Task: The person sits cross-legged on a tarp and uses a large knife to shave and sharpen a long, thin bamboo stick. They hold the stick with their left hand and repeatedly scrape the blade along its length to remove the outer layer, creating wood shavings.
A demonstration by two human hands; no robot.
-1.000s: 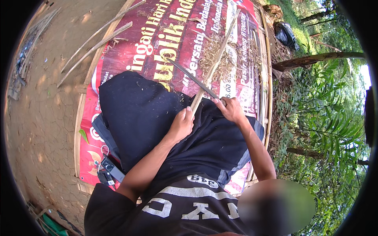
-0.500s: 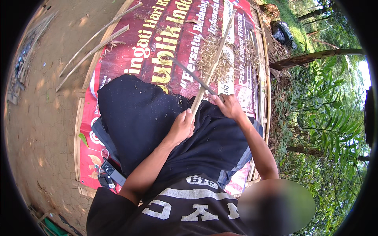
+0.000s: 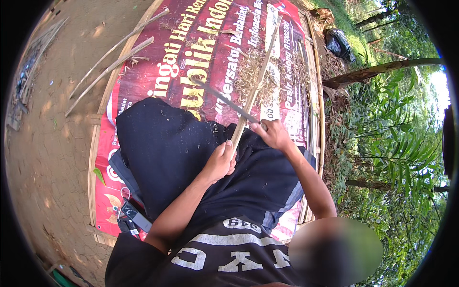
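A long pale wooden stick [image 3: 256, 86] slants up and away over my lap. My left hand [image 3: 222, 161] is wrapped round its near end. My right hand [image 3: 273, 133] grips the handle of a long knife [image 3: 224, 99], thumb forward at the blade's base; most of the handle is hidden in the fist. The dark blade crosses the stick just beyond my left hand, its tip pointing up and to the left. Curly wood shavings [image 3: 250, 81] lie heaped under and beside the stick on a red printed banner [image 3: 165, 57].
Bamboo poles [image 3: 313, 95] edge the banner-covered platform. Two thin sticks [image 3: 109, 62] jut over its left side. A small black device with a cable [image 3: 136, 216] lies by my left elbow. A black plastic bag [image 3: 338, 44], a slanting trunk [image 3: 377, 71] and plants are at the right.
The view has shifted slightly. My right hand and the knife have moved a little down and left, still across the stick. My left hand keeps its hold.
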